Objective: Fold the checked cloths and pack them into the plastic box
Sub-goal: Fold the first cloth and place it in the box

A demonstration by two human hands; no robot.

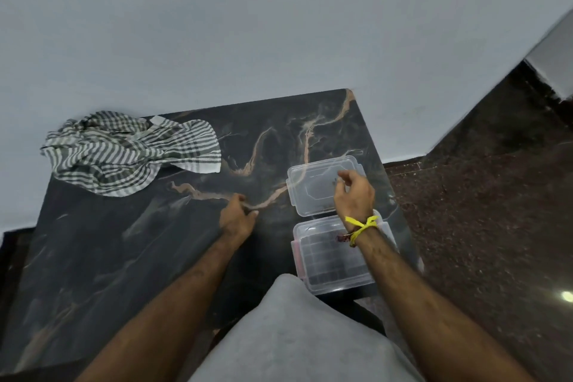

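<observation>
A heap of crumpled grey-and-white checked cloths (pixel 124 152) lies at the far left corner of the dark marble table (pixel 155 257), partly hanging over its edge. The clear plastic box (pixel 328 257) stands open and empty at the table's near right. Its clear lid (pixel 313 189) lies flat just beyond it. My right hand (pixel 355 195), with a yellow thread at the wrist, hovers over the lid's right side, fingers loosely curled, holding nothing. My left hand (pixel 237 217) rests on the table's middle, fingers bent, with nothing in it.
A pale grey wall stands right behind the table. Dark speckled floor (pixel 480 211) lies to the right. My grey-clad knee (pixel 294 335) pushes in at the table's near edge, close to the box.
</observation>
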